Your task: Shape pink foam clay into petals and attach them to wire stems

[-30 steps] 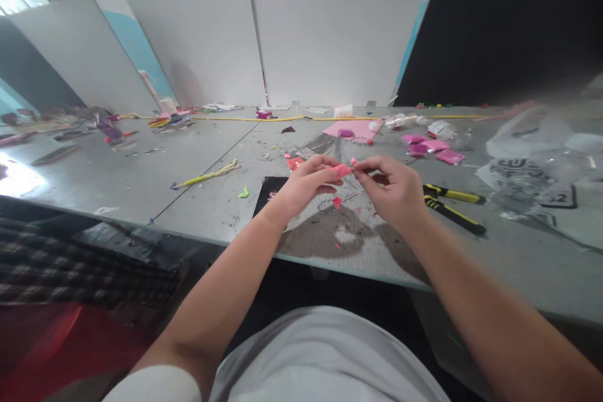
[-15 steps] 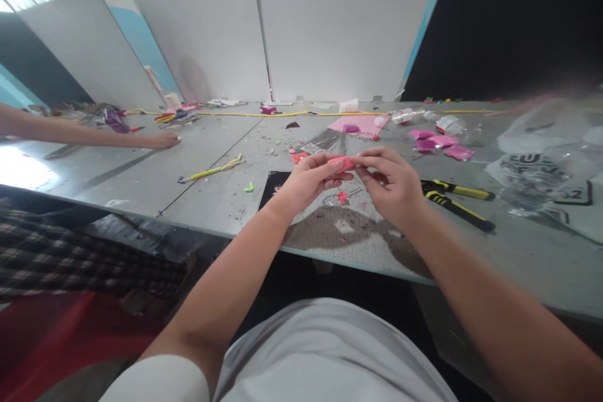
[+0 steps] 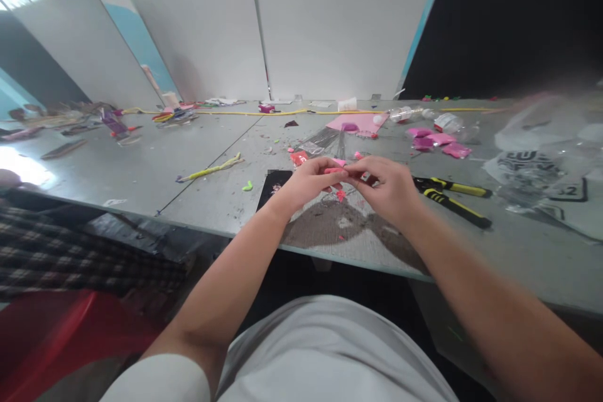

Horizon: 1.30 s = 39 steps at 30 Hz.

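Note:
My left hand [image 3: 311,183] is closed around a coral-pink lump of modelling clay [image 3: 333,171] above the table's front part. The fingertips of my right hand [image 3: 387,187] pinch at the clay's right end, meeting the left fingertips there. Both hands largely cover the lump, so its full shape is hidden. Beneath them lies a small red-pink clay scrap [image 3: 340,196] by clear plastic. A flat black object [image 3: 269,187] sits partly under my left wrist. Behind my hands is a red packet [image 3: 298,158].
Pliers with black-and-yellow handles [image 3: 455,204] lie right of my right hand. Farther back are pink packets [image 3: 440,140], a pink sheet [image 3: 377,121] and a clear plastic bag [image 3: 532,157]. On the left rest a yellow-green twisted strand [image 3: 210,171] and a green clay bit [image 3: 247,186].
My fingertips have come together over the clay, which now shows less. My right hand has shifted slightly left and down. The other person's arm at left has withdrawn from over the table.

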Each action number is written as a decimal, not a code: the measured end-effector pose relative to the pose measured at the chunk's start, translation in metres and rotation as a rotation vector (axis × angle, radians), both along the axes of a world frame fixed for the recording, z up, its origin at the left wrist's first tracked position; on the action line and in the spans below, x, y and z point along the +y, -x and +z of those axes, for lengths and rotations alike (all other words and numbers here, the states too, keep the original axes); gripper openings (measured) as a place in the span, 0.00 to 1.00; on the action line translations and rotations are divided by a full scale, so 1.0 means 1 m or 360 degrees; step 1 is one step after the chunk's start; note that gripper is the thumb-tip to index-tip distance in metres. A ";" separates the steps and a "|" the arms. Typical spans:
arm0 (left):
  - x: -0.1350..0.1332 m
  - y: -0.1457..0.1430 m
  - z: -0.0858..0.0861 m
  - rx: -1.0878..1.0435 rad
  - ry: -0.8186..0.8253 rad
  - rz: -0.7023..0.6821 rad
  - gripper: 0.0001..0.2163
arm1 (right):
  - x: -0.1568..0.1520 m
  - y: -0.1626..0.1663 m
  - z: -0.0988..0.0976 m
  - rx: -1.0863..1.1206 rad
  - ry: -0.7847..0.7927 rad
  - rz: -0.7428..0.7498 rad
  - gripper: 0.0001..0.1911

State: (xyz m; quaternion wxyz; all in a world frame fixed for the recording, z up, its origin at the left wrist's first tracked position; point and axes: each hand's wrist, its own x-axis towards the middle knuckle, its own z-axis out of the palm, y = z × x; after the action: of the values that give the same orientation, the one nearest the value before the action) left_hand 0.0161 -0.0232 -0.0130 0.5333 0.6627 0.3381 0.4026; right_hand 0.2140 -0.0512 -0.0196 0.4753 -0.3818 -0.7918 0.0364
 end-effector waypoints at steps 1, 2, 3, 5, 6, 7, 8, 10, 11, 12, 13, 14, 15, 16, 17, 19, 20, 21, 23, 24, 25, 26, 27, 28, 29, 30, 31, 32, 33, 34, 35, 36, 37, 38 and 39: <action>0.001 0.000 -0.001 -0.0002 0.0010 -0.0011 0.14 | 0.000 0.000 0.000 -0.0002 0.0009 -0.0006 0.06; 0.003 -0.001 -0.002 0.0009 0.0015 -0.0011 0.14 | 0.001 -0.001 -0.001 -0.0005 0.0010 -0.0019 0.06; 0.005 0.000 -0.004 0.0046 -0.0003 0.0011 0.14 | 0.001 -0.002 -0.001 -0.0011 0.0013 -0.0041 0.06; 0.009 0.001 -0.007 0.0248 -0.0171 0.0103 0.14 | -0.001 -0.003 -0.001 -0.0032 0.0075 -0.0070 0.06; 0.012 0.002 -0.008 0.0407 -0.0328 0.0164 0.13 | -0.002 -0.003 0.000 -0.0074 0.0151 -0.0040 0.06; 0.014 0.005 -0.009 0.0585 -0.0508 0.0223 0.12 | -0.004 -0.004 0.001 -0.0157 0.0260 0.0039 0.07; 0.017 0.007 -0.010 0.0758 -0.0680 0.0264 0.12 | -0.006 -0.004 0.001 -0.0279 0.0384 0.0168 0.07; 0.023 0.013 -0.012 0.1035 -0.0906 0.0284 0.14 | -0.009 -0.003 0.001 -0.0592 0.0607 0.0489 0.06; 0.026 0.017 -0.013 0.1140 -0.0953 0.0283 0.16 | -0.010 -0.002 -0.001 -0.0729 0.0678 0.0622 0.06; 0.029 0.019 -0.014 0.1230 -0.0970 0.0287 0.17 | -0.009 -0.001 -0.002 -0.0823 0.0719 0.0719 0.05; 0.031 0.022 -0.015 0.1307 -0.0971 0.0300 0.17 | -0.009 -0.001 -0.004 -0.0871 0.0737 0.0784 0.04; 0.033 0.024 -0.016 0.1372 -0.0964 0.0326 0.16 | -0.008 0.000 -0.006 -0.0883 0.0743 0.0826 0.03; 0.035 0.025 -0.016 0.1424 -0.0952 0.0354 0.15 | -0.007 0.000 -0.008 -0.0878 0.0745 0.0856 0.04; 0.036 0.026 -0.017 0.1458 -0.0933 0.0372 0.14 | -0.006 0.000 -0.010 -0.0869 0.0740 0.0876 0.06; 0.036 0.026 -0.017 0.1472 -0.0910 0.0370 0.14 | -0.006 0.001 -0.011 -0.0872 0.0737 0.0889 0.08; 0.036 0.026 -0.018 0.1444 -0.0866 0.0330 0.14 | -0.007 0.000 -0.010 -0.0905 0.0736 0.0869 0.09; 0.036 0.027 -0.018 0.1411 -0.0856 0.0308 0.15 | -0.007 0.000 -0.008 -0.0923 0.0738 0.0834 0.09; 0.036 0.027 -0.018 0.1365 -0.0859 0.0300 0.15 | -0.008 0.000 -0.007 -0.0931 0.0735 0.0783 0.09; 0.038 0.030 -0.017 0.1257 -0.0907 0.0347 0.16 | -0.008 -0.002 -0.003 -0.0875 0.0699 0.0650 0.08; 0.040 0.031 -0.017 0.1207 -0.0936 0.0391 0.15 | -0.008 -0.003 -0.001 -0.0801 0.0672 0.0585 0.08; 0.042 0.033 -0.016 0.1160 -0.0955 0.0438 0.13 | -0.008 -0.004 0.001 -0.0701 0.0648 0.0526 0.07; 0.044 0.034 -0.015 0.1120 -0.0958 0.0480 0.12 | -0.007 -0.005 0.002 -0.0585 0.0633 0.0476 0.07; 0.046 0.035 -0.014 0.1092 -0.0950 0.0507 0.10 | -0.006 -0.006 0.002 -0.0462 0.0630 0.0427 0.06; 0.047 0.035 -0.013 0.1080 -0.0934 0.0517 0.09 | -0.005 -0.006 0.003 -0.0350 0.0640 0.0378 0.05; 0.048 0.035 -0.013 0.1082 -0.0920 0.0524 0.09 | -0.004 -0.007 0.003 -0.0258 0.0656 0.0326 0.04; 0.048 0.036 -0.012 0.1096 -0.0913 0.0539 0.08 | -0.003 -0.007 0.003 -0.0190 0.0671 0.0273 0.04; 0.048 0.036 -0.011 0.1122 -0.0910 0.0561 0.08 | -0.003 -0.007 0.003 -0.0144 0.0686 0.0227 0.03; 0.048 0.038 -0.009 0.1161 -0.0904 0.0599 0.09 | -0.002 -0.006 0.003 -0.0117 0.0697 0.0190 0.03; 0.048 0.041 -0.008 0.1218 -0.0887 0.0654 0.09 | -0.002 -0.006 0.003 -0.0104 0.0701 0.0161 0.04; 0.048 0.045 -0.006 0.1298 -0.0850 0.0719 0.11 | -0.002 -0.006 0.002 -0.0102 0.0697 0.0138 0.05; 0.048 0.050 -0.004 0.1403 -0.0791 0.0781 0.13 | -0.002 -0.005 0.002 -0.0108 0.0686 0.0119 0.06; 0.050 0.055 -0.002 0.1527 -0.0709 0.0828 0.16 | -0.002 -0.005 0.002 -0.0118 0.0669 0.0100 0.07; 0.052 0.061 0.001 0.1657 -0.0606 0.0851 0.20 | -0.002 -0.004 0.001 -0.0133 0.0652 0.0080 0.09; 0.054 0.066 0.004 0.1770 -0.0498 0.0851 0.24 | -0.001 -0.003 0.000 -0.0146 0.0635 0.0062 0.10; 0.056 0.070 0.008 0.1848 -0.0396 0.0827 0.27 | -0.001 -0.003 -0.001 -0.0152 0.0621 0.0054 0.11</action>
State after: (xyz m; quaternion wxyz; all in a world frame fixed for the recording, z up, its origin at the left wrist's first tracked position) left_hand -0.0541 0.0332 -0.0053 0.0680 0.7259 0.6718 0.1309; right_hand 0.2165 -0.0522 -0.0203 0.3537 -0.4547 -0.7976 0.1789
